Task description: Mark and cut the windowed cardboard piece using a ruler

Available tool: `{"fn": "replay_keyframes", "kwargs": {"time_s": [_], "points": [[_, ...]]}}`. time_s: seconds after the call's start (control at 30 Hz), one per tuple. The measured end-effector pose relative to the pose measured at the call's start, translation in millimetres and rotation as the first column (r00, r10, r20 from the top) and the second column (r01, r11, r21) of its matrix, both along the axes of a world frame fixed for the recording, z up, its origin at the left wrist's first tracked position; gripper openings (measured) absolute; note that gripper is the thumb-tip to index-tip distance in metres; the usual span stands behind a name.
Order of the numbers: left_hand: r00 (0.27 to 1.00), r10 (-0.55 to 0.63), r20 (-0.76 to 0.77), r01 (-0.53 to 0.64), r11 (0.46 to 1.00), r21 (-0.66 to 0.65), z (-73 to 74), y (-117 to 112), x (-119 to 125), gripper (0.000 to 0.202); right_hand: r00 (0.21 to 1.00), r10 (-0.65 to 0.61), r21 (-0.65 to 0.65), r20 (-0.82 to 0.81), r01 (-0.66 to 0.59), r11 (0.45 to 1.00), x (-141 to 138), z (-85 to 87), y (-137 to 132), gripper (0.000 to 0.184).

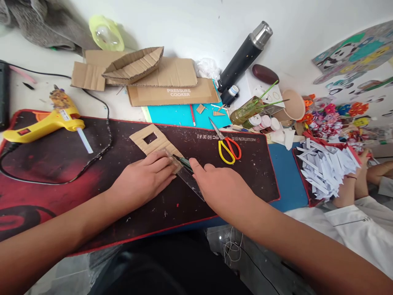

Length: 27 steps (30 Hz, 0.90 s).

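A small cardboard piece (143, 141) with a rectangular hole lies on the dark desk mat (147, 205). My left hand (147, 176) presses a clear ruler (192, 184) down across its lower end, fingers bent and close together. In my right hand (219, 184) is a dark green utility knife (186, 164), its tip against the cardboard by the ruler's edge. The exact contact under my left fingertips is hidden. Beyond my right hand lie scissors (225, 143) with one yellow and one red handle.
At the left lies a yellow hot glue gun (58, 116) with its cable. Cardboard pieces (178, 92), one boat-shaped, sit behind the mat, near a black thermos (242, 57) and a glass jar (245, 110). Another person's arm is at the right by folded paper strips (327, 168).
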<state>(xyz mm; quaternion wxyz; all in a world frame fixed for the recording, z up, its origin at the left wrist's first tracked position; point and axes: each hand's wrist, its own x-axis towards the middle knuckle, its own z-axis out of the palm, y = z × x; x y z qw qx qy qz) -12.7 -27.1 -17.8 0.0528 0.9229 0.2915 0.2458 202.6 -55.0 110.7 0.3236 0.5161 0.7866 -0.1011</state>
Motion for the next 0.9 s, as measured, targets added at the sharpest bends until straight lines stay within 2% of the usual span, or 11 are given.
{"fn": "replay_keyframes", "kwargs": {"time_s": [0.27,0.9], "points": [[1.0,-0.004,-0.008,0.004,1.0,0.019,-1.1,0.3,0.6,0.028,1.0,0.002,0.026,0.005,-0.002,1.0,4.9,-5.9,-5.0,0.056],[1.0,-0.009,0.006,0.009,0.998,-0.059,-0.6,0.3,-0.1,0.027,0.999,-0.043,-0.039,0.01,0.043,0.998,10.0,2.6,0.8,0.057]]}}
